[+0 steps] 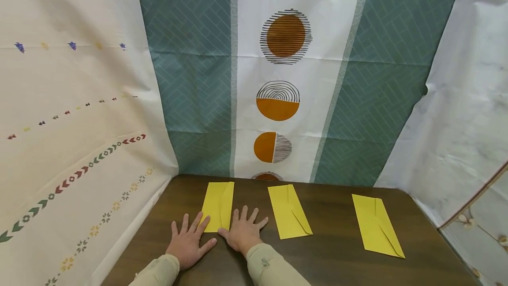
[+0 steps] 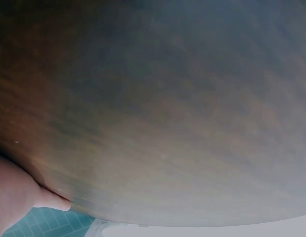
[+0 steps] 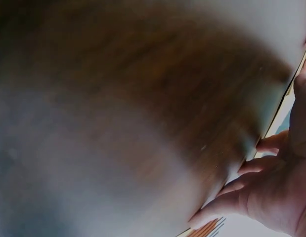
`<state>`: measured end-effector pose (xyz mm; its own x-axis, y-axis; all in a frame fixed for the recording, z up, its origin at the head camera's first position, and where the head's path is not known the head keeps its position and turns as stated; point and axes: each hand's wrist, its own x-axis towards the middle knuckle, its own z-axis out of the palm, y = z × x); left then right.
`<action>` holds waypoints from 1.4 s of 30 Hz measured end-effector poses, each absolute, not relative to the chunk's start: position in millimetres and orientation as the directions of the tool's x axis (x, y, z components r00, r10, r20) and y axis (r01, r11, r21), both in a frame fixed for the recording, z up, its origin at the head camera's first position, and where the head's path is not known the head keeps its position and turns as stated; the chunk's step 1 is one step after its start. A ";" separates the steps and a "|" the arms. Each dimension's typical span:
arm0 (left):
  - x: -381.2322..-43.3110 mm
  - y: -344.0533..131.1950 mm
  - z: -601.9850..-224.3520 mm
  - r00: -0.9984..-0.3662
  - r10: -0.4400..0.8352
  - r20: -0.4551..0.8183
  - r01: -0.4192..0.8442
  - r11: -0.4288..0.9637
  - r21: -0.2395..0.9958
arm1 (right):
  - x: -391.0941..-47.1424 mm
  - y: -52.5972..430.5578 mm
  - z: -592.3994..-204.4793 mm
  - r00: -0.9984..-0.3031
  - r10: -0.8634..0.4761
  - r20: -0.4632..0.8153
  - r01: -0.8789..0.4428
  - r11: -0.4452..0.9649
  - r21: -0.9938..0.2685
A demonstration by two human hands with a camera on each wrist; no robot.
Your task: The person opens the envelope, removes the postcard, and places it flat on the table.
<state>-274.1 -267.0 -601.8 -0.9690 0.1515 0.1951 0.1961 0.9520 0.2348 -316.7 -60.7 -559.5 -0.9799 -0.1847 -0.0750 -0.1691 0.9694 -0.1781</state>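
Three yellow envelopes lie apart on a dark wooden table: a left envelope [image 1: 218, 204], a middle envelope [image 1: 289, 213] and a right envelope [image 1: 377, 226]. My left hand [image 1: 188, 242] is spread at the near left side of the left envelope, its fingertips by that edge. At the envelope's near right corner is my right hand [image 1: 242, 231], fingers spread, thumb by the bottom edge. Neither hand grips anything. The left wrist view catches only part of the left hand [image 2: 19, 197] by the tabletop. In the right wrist view, fingertips of the right hand [image 3: 271, 187] meet the table surface.
The brown table [image 1: 333, 259] has rounded far corners. Behind it hangs a green and white cloth [image 1: 198, 78] with orange circles. A patterned cream cloth [image 1: 71, 114] borders the left side, and a pale marbled cloth [image 1: 468, 122] the right.
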 end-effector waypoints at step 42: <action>-272.5 -265.6 -591.6 -0.985 0.130 0.109 0.156 0.948 0.276 | -314.4 -59.7 -549.4 -0.982 -0.179 -0.063 -0.162 0.963 -0.217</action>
